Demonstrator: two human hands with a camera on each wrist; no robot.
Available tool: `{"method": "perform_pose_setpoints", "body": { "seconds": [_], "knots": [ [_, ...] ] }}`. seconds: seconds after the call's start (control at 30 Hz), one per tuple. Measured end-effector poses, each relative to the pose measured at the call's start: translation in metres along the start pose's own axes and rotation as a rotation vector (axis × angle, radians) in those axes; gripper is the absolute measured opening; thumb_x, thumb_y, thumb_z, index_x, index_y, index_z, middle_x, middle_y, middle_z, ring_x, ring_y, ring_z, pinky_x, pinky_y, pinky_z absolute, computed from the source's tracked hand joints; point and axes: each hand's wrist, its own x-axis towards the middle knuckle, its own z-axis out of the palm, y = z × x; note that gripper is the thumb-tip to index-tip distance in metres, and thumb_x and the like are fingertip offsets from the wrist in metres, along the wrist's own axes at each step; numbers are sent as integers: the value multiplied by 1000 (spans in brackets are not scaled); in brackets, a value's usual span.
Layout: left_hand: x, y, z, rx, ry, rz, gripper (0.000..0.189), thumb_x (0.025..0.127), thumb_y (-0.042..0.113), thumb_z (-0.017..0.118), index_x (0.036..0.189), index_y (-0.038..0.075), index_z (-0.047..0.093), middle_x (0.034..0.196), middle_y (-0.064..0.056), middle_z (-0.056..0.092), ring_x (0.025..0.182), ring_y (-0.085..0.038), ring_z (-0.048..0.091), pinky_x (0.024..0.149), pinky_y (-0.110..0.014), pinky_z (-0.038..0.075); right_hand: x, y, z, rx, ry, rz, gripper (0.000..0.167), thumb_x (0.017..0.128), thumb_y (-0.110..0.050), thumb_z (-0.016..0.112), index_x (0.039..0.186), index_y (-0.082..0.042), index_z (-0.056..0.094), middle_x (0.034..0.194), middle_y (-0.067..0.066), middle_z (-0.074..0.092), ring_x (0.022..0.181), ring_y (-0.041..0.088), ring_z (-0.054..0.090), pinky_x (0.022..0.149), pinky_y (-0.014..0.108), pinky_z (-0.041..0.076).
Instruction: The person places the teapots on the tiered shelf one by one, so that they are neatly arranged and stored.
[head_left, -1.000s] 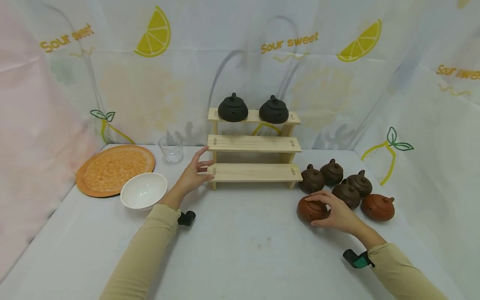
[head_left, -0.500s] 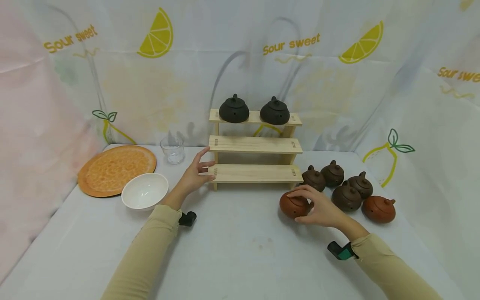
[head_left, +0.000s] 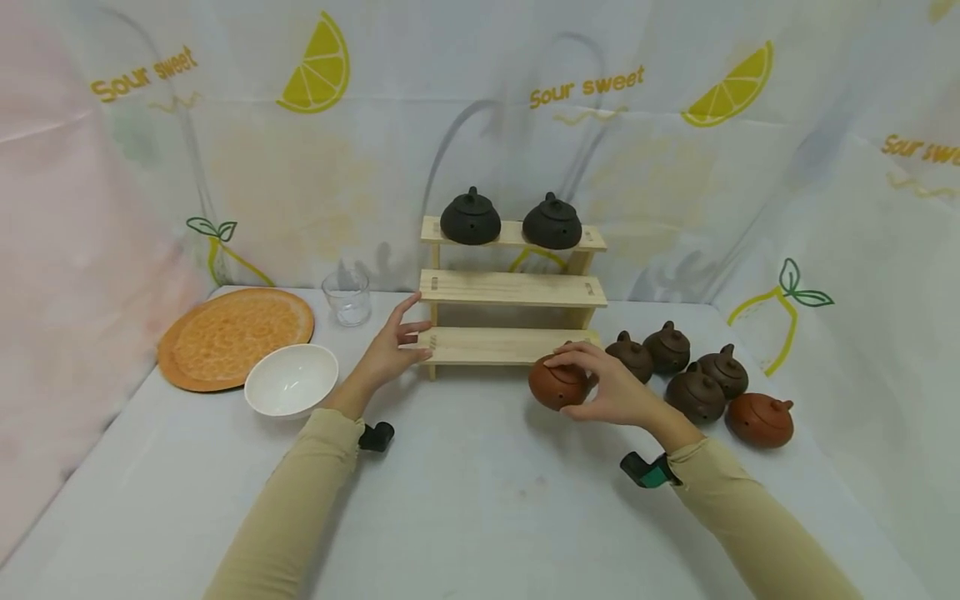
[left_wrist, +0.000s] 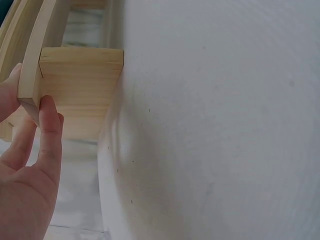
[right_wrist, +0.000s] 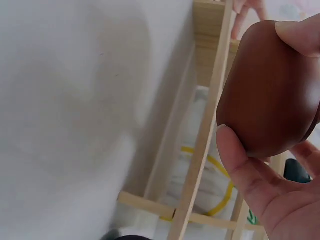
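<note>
In the head view, my right hand (head_left: 617,389) holds a reddish-brown teapot (head_left: 556,384) just in front of the lowest board of a three-step wooden display stand (head_left: 517,287). Thumb and fingers span the teapot (right_wrist: 272,90) in the right wrist view, which shows its smooth underside raised off the tablecloth. My left hand (head_left: 387,347) grips the left end of the stand's lowest board, and the left wrist view has that board (left_wrist: 31,82) between thumb and fingers. Two black teapots, a left one (head_left: 470,218) and a right one (head_left: 552,222), sit on the top step.
Several dark brown teapots (head_left: 696,395) cluster right of the stand, beside another reddish teapot (head_left: 760,419). On the left are a white bowl (head_left: 291,381), an orange round mat (head_left: 236,337) and a clear glass (head_left: 348,298). A patterned curtain (head_left: 420,75) hangs behind.
My right hand has carried the reddish-brown teapot leftward and up, from beside the dark teapots to the front of the lowest board. My left hand has stayed on the stand.
</note>
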Motion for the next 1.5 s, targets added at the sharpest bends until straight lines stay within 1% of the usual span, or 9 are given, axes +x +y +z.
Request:
{"method": "perform_pose_setpoints", "body": {
  "seconds": [0.13,0.37,0.53,0.67,0.83,1.03,1.2,1.3,1.5],
  "knots": [
    [-1,0,-1,-2,-3,-7,90,81,-10,64,149,24,16,132,-22,49,116,-42,45,88,-46,43,12,-2,3,2,-9,-15,55,71,-12,79,122,-12,58,129,13,46,107,27,48,70,34,49],
    [-1,-1,0,-14,-9,-9,90,82,-10,64,149,26,16,133,-22,49,116,-42,44,87,-46,43,32,-5,2,52,-24,-25,55,73,-12,79,124,-9,57,130,14,44,106,28,49,67,38,48],
    [0,-1,0,-10,-9,-5,89,82,-10,64,149,26,17,132,-22,49,116,-42,44,88,-46,43,45,-6,0,16,-34,-39,55,73,-10,78,124,-11,57,131,11,44,107,26,50,71,35,49],
    [-1,1,0,-4,-5,-5,90,82,-10,64,149,26,17,132,-21,49,116,-41,45,87,-46,44,55,-7,-1,-10,-36,-50,54,72,-11,77,123,-11,58,131,11,44,111,26,49,76,37,48],
    [-1,-2,-1,-7,-4,-2,90,82,-9,64,149,27,17,132,-21,49,115,-41,45,86,-45,44,69,-10,-1,-18,-38,-67,54,72,-11,77,123,-12,58,132,12,45,113,26,48,77,38,48],
    [-1,-2,0,-9,0,6,89,82,-9,64,149,26,17,132,-21,49,116,-42,44,89,-47,43,90,-11,-4,-37,-30,-122,54,71,-11,76,122,-10,58,131,13,45,118,27,44,87,41,44],
    [0,-3,1,-17,-11,12,88,83,-9,63,149,25,16,133,-23,48,116,-43,44,88,-47,43,105,-11,-4,-46,-18,-158,55,71,-10,77,122,-9,58,132,15,45,119,29,43,86,43,44],
    [0,-3,2,-17,-12,15,88,82,-9,63,149,24,16,132,-23,48,116,-42,45,87,-45,44,116,-10,-5,-67,-5,-175,55,71,-11,77,123,-9,59,132,17,45,121,30,41,89,45,43],
    [-1,-2,1,-10,4,13,88,82,-10,64,149,24,18,131,-23,50,115,-42,46,88,-47,43,134,-9,-6,-58,-10,-156,55,73,-12,76,124,-8,57,134,17,44,125,31,38,92,47,40]
  ]
}}
